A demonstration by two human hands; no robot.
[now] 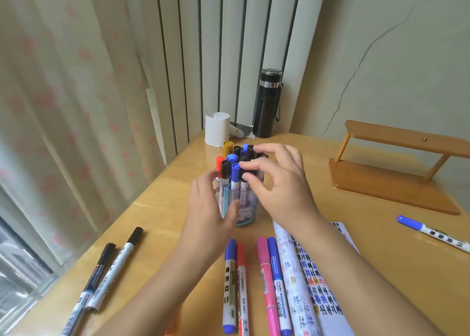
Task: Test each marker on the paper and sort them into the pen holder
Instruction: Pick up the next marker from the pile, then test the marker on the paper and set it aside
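Pen holder [245,214] sits dead centre on the tabletop, clear and upright, with the left hand [208,208] wrapped round its left side. It's crammed with standing markers [236,172]: a yellow cap at the far edge, red, black and blue caps nearer. The right hand [277,180] pinches a black-capped marker [244,184] on the holder's right side. Near left, a black pair [114,269] lies side by side. Near centre, a row of four [267,284]: blue, red, pink, blue. The scribble-covered paper [312,284] lies just right of them, and a lone blue-capped marker [432,234] lies well off to the right.
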